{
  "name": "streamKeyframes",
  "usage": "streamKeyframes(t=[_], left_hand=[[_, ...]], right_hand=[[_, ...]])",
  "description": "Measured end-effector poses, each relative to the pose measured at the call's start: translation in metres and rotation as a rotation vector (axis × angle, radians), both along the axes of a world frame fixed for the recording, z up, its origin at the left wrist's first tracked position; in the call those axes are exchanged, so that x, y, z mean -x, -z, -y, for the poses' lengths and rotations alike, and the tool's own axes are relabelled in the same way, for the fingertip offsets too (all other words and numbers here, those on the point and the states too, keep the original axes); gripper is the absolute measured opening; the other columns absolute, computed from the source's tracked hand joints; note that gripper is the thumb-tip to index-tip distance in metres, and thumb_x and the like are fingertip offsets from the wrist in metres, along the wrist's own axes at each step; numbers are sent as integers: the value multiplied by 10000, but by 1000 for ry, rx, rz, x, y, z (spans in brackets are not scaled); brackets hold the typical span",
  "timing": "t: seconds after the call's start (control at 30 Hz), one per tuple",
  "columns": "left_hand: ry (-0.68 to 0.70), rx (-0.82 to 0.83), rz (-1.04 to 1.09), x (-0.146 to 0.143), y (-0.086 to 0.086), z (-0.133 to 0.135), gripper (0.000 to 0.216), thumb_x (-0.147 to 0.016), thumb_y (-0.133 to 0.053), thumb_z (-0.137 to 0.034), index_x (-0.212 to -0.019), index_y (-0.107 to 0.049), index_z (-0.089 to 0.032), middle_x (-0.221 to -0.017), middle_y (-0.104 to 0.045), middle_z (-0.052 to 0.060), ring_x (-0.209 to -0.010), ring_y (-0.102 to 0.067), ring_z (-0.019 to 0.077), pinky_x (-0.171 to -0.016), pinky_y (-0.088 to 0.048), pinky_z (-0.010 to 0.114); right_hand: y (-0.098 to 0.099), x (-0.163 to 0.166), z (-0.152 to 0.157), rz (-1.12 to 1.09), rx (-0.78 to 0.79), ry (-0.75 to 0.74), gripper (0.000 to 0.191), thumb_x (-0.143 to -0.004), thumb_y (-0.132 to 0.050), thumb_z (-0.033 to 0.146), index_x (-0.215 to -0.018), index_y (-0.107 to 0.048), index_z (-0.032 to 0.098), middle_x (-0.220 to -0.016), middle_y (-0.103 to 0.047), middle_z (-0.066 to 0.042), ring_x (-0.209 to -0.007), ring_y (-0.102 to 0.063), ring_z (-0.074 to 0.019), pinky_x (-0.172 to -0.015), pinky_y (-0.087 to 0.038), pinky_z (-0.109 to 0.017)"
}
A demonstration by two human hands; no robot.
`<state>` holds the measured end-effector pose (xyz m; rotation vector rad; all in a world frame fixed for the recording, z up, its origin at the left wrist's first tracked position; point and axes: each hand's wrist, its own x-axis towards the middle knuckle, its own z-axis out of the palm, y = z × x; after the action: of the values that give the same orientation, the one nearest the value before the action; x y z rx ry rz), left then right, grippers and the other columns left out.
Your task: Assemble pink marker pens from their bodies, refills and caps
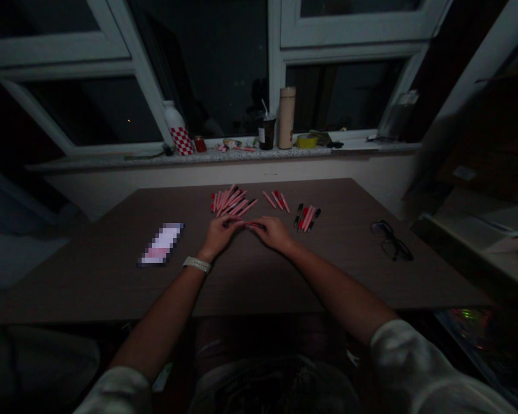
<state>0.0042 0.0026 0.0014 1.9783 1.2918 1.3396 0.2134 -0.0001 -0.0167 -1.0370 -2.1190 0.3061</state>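
Evidently both hands are closed at the fingertips, the left hand (221, 231) and the right hand (274, 232) meeting over the counter (250, 282) with a slim reddish pen (254, 224) gripped between them; the dimness hides its finer details. Seen from there, a loose pile of pink pens (229, 202) lies close by at eleven o'clock, a smaller group (278, 199) near half past one, and a mixed cluster (308, 219) of pink, red and black ones at three. Farther out at three rest the glasses (397, 246); the phone (162, 244) lies just below nine.
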Motion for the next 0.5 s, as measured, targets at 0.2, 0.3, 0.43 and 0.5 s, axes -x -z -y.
streamKeyframes(t=[0.2, 0.3, 0.43, 0.5], left_hand=[[11, 62, 37, 0, -5, 5, 282, -744, -798, -432, -851, -821, -172, -864, -799, 102, -842, -724, 271, -812, -574, 403], [45, 39, 58, -2, -6, 6, 253, -755, -800, -416, -857, -832, -187, -912, -802, 110, -914, -736, 297, -900, -573, 450], [89, -21, 44, -3, -5, 6, 250, -797, -772, -439, -869, -841, -210, -945, -799, 117, -1021, -723, 335, -987, -543, 527], [109, -41, 24, -3, -5, 5, 253, -817, -755, -442, -895, -841, -217, -980, -796, 117, -1084, -706, 347, -1014, -525, 555]], right_hand=[[-1, 0, 0, -2, -5, -30, 286, -1011, -578, 369, -1165, -763, 216, -1048, -769, -80, -920, -677, -189, -824, -447, -267], [0, 1, 0, -1, -3, -36, 296, -1011, -576, 372, -1186, -757, 216, -1058, -770, -85, -922, -681, -191, -826, -454, -269], [-1, 2, 2, -18, 25, -29, 309, -1013, -568, 386, -1196, -753, 221, -1098, -772, -83, -947, -691, -195, -839, -465, -272], [-1, 3, 4, -23, 47, -26, 315, -1015, -561, 394, -1194, -752, 221, -1106, -775, -77, -941, -699, -195, -832, -470, -269]])
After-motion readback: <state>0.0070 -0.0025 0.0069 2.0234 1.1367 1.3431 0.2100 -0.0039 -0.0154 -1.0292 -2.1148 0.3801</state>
